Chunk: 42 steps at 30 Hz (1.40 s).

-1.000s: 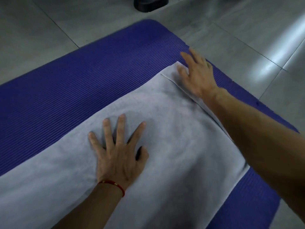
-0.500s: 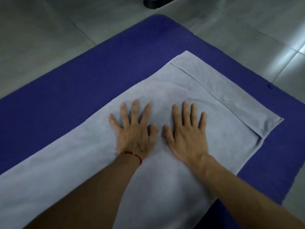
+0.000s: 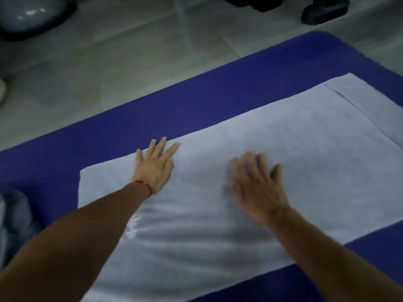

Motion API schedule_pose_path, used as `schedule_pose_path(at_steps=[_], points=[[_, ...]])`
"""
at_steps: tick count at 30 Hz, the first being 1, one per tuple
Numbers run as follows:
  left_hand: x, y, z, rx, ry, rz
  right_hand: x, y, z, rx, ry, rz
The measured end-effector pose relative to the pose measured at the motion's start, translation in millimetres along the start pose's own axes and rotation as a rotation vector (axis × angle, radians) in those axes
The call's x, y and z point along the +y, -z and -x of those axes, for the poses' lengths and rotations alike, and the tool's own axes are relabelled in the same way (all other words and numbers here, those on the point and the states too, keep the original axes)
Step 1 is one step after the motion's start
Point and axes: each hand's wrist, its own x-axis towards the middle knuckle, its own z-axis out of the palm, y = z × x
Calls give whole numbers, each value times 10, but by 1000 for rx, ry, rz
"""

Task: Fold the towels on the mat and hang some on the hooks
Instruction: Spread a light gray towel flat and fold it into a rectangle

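A: Where's the towel?
B: The mat [image 3: 196, 110] runs from 8 to 2 o'clock; 1 pale towel [image 3: 294, 136] lies flat along it, a folded edge at 2 o'clock.
A: And the hands?
B: The left hand [image 3: 155, 168] rests flat near the towel's 10 o'clock edge, fingers straight, grasping nothing. The right hand [image 3: 259, 188] is blurred at centre, fingers spread on the cloth, released.
A: Anything smaller?
B: A red bracelet [image 3: 144, 185] circles the left wrist.

Grey tiled floor [image 3: 130, 62]; black base [image 3: 325, 13], perhaps stand.

Grey tiled floor [image 3: 135, 68], dim light, dark stand base [image 3: 325, 12] at far edge.
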Motion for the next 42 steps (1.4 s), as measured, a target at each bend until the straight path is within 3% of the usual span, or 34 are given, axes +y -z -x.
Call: schedule_pose_path(at_steps=[2, 5, 9, 15, 22, 27, 29, 31, 34, 37, 42], points=[[-613, 34, 250, -45, 161, 22, -784, -192, 302, 12, 215, -99], [-1285, 96, 660, -89, 248, 48, -1728, -402, 794, -23, 470, -175], [-1754, 171, 935, -51, 384, 171, -2449, -508, 1288, -84, 684, -173], [-2136, 270, 896, 30, 455, 500, -2806, -594, 1689, -147, 916, -103], [-2251, 457, 765, -47, 445, 682, -2845, -550, 1767, -178, 1039, 0], [-2218, 478, 790, -90, 439, 783, -2919, -501, 1852, -213, 914, -75], [-2196, 450, 832, -58, 416, 767, -2898, -442, 1823, -213, 854, -233], [-2172, 434, 846, -7, 401, 785, -2856, -352, 1779, -179, 685, -507], [-2106, 467, 888, 40, 405, 861, -2701, -151, 1637, 75, 258, -851], [-2052, 454, 858, 67, 394, 848, -2408, 55, 1445, 68, -23, -936], [-1722, 612, 820, 143, 394, 962, -1904, 357, 1298, 51, -271, -1063]])
